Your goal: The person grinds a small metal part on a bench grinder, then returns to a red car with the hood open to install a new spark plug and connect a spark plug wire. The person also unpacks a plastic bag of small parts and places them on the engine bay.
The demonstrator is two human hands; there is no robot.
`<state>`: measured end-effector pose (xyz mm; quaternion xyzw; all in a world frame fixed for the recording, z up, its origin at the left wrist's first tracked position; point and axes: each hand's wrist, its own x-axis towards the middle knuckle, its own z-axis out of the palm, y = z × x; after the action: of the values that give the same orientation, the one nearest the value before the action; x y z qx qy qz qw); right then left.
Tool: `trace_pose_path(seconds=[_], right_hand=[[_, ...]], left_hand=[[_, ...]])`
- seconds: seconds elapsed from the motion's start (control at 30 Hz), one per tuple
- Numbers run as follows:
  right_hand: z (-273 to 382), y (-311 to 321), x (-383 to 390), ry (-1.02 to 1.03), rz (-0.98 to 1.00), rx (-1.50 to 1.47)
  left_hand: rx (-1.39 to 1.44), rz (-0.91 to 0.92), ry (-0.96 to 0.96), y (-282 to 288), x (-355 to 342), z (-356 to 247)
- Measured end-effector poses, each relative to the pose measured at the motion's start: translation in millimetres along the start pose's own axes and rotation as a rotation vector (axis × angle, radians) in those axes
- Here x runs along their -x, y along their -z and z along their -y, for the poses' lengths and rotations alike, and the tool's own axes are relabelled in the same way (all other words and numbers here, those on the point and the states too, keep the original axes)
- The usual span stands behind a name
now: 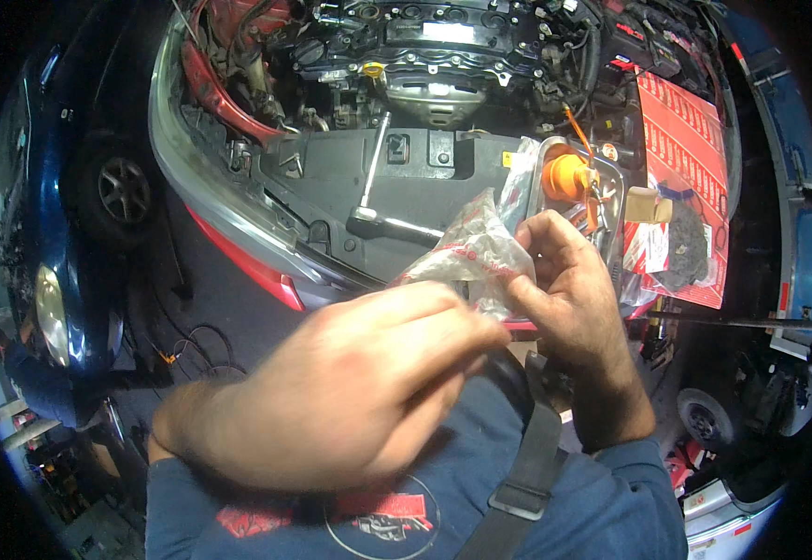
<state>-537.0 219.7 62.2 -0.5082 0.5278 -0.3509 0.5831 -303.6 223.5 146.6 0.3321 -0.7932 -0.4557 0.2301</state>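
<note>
My right hand (569, 285) grips a crumpled clear plastic bag (471, 245) with red print, thumb and fingers closed on its right side. My left hand (359, 373) is at the bag's lower end, blurred by motion. Its fingers are curled and pressed together; the fingertips and anything between them are hidden. Behind the bag a ratchet (392, 227) with a long extension bar (377, 163) lies on the black plastic cover (317, 187) at the front of a car's engine bay.
A metal tray (555, 145) holds an orange round part (564, 177). Right of it, a red patterned sheet (686, 131) carries a small open cardboard box (649, 207) and a dark grey clump (684, 250). The engine (424, 37) lies beyond. A dark blue car (70, 233) stands at left.
</note>
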Motion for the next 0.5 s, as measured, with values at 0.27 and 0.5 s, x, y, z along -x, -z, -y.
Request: trace_pose_path(seconds=[0.27, 0.5], right_hand=[[-24.2, -21.9, -10.1, 0.023, 0.058, -0.251], [-45.5, 2.9, -8.8, 0.119, -0.098, -0.021]], left_hand=[[-0.133, 0.184, 0.34, -47.9, -16.2, 80.2], [-0.169, 0.013, 0.361, -30.9, 1.7, 87.3]])
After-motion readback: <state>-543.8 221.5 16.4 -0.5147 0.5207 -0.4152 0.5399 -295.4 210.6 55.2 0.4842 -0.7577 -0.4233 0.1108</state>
